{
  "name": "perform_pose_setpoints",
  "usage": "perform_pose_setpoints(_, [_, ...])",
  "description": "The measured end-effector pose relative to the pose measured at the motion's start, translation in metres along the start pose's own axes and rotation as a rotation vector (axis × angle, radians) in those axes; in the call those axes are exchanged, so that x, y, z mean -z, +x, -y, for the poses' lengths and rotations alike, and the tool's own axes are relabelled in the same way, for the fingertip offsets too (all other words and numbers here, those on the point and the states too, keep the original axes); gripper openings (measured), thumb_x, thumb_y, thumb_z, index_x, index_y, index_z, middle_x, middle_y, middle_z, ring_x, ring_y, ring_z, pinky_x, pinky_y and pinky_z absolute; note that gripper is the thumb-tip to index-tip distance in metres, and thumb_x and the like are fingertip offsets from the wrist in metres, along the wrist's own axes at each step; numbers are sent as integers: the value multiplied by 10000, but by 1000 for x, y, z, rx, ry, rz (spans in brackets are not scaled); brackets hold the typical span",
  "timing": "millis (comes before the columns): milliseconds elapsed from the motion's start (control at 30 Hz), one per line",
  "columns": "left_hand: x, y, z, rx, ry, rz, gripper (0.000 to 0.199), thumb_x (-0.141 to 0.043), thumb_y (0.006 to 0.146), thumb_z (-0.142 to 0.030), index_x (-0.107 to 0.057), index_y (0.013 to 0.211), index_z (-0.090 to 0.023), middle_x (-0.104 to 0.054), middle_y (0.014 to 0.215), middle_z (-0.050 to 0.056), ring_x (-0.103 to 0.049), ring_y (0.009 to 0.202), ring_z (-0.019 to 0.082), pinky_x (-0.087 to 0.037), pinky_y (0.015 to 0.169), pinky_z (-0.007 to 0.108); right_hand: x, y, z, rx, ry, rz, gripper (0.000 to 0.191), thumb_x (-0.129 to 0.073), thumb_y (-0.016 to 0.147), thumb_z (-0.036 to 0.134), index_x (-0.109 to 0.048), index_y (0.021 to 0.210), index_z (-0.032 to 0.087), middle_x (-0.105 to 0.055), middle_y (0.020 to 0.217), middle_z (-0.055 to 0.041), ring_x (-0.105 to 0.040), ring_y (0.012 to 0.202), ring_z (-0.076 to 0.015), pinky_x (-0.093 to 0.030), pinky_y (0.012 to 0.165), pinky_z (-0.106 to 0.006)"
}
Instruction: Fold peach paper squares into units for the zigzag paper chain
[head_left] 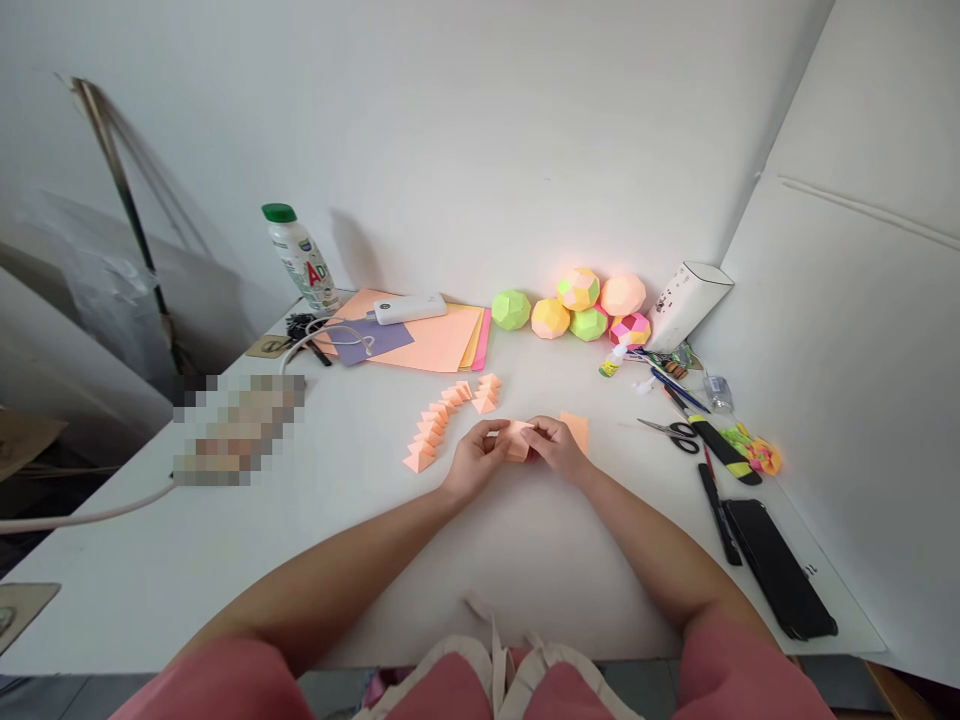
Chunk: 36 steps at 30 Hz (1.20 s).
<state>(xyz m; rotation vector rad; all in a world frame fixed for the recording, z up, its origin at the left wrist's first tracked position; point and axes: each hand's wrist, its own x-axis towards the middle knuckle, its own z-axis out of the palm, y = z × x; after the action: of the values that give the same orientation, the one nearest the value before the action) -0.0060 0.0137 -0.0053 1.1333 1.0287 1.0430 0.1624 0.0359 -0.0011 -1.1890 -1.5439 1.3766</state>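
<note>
A small piece of peach paper (517,443) is held between both hands above the white table. My left hand (477,460) pinches its left side, and my right hand (556,447) grips the right side with thumb and fingers. Just past the right hand lies more flat peach paper (576,430), partly hidden by it. Beyond the left hand, a curved row of folded peach paper pieces (431,428) stands on the table, with a shorter row of the same pieces (487,392) beside it.
Several faceted paper balls (579,290) rest against the wall. Coloured paper sheets (439,345) lie under a white power bank (410,308), near a bottle (301,260). At right are scissors (675,432), a cutter (724,450), a glue bottle (613,359) and a black phone (780,568).
</note>
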Motion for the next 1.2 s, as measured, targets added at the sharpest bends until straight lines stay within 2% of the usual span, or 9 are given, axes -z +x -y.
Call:
perform_pose_setpoints(567, [-1, 0, 0, -5, 14, -12, 450, -608, 730, -426, -523, 1070, -144, -694, 779, 73, -658, 720, 198, -491, 606, 283, -1, 0, 2, 3, 44, 5, 258, -571, 749, 431, -531, 708, 179, -493, 617, 24, -499, 547, -115, -429, 520, -252])
perform_pose_setpoints(900, [0, 0, 0, 5, 32, -14, 435, -605, 738, -427, -524, 1070, -158, -696, 779, 66, -652, 696, 184, -473, 578, 258, -1, -1, 4, 7, 11, 5, 246, -555, 766, 416, -527, 716, 176, -489, 617, 24, -491, 546, -111, -415, 517, -244])
perform_pose_setpoints(1200, [-1, -1, -2, 11, 9, 5, 483, -617, 715, -448, -510, 1076, -145, -696, 782, 70, -664, 731, 209, -494, 609, 288, 1, 0, 0, 16, -66, -9, 254, -540, 776, 422, -533, 721, 174, -497, 616, 23, -493, 568, -116, -409, 530, -243])
